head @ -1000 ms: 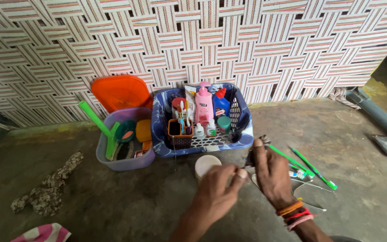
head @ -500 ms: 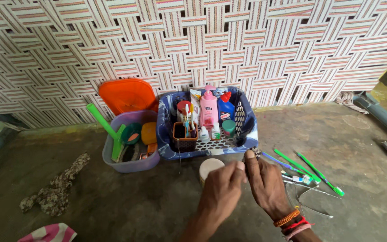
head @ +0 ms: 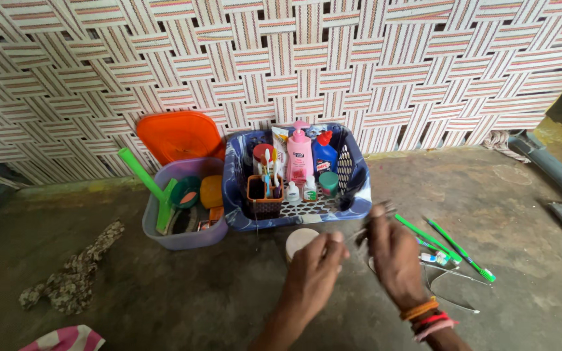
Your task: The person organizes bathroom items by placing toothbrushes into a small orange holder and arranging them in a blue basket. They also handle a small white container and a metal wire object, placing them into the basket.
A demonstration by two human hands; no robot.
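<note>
Right hand (head: 395, 257), threads on the wrist, has its grip pinched shut on a small dark thing (head: 367, 231), blurred, maybe a brush or comb head; can't tell exactly. It's raised just off the floor, in front of the blue basket (head: 352, 195). Left hand (head: 313, 273) comes in beside it, fingers curled, tips near the same thing; can't tell if that grip is closed on anything. Both hands meet in the middle, probably so one steadies while the other works.

Round white lid or jar (head: 299, 239) sits on the floor just left of the hands, touching the basket's front edge, near enough to reach. Green toothbrushes (head: 453, 247) lie flat on the floor right of the right hand, spread out as if sorted.

Blue basket holds upright bottles, pink (head: 298, 156) and blue (head: 323, 155), plus a brown cup (head: 263, 195) with brushes standing. Left of the basket, purple tub (head: 180, 237) with green sticks leaning out; orange lid (head: 177, 135) propped against the woven wall (head: 359, 65) behind.
</note>
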